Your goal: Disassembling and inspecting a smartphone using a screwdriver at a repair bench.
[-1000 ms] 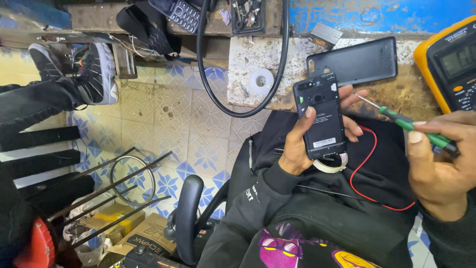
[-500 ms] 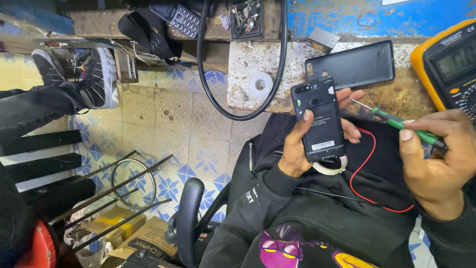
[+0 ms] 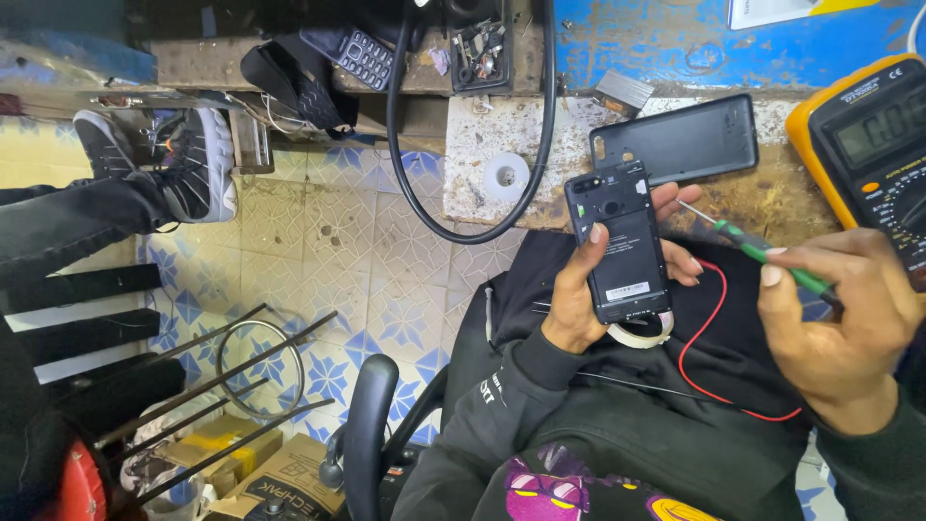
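Left hand (image 3: 588,299) grips opened phone (image 3: 622,241); right hand (image 3: 844,318) holds screwdriver (image 3: 757,246) beside it.

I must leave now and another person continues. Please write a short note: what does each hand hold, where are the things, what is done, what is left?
Left hand: holds the opened phone upright over the lap, insides facing up.
Right hand: grips the green screwdriver, tip at the phone's right edge.
Back cover lies on the bench, beside the yellow multimeter. A red wire and a tape roll rest on the lap.
Done: back cover is off.
Left: probably work on the open phone; the cover is not back on.
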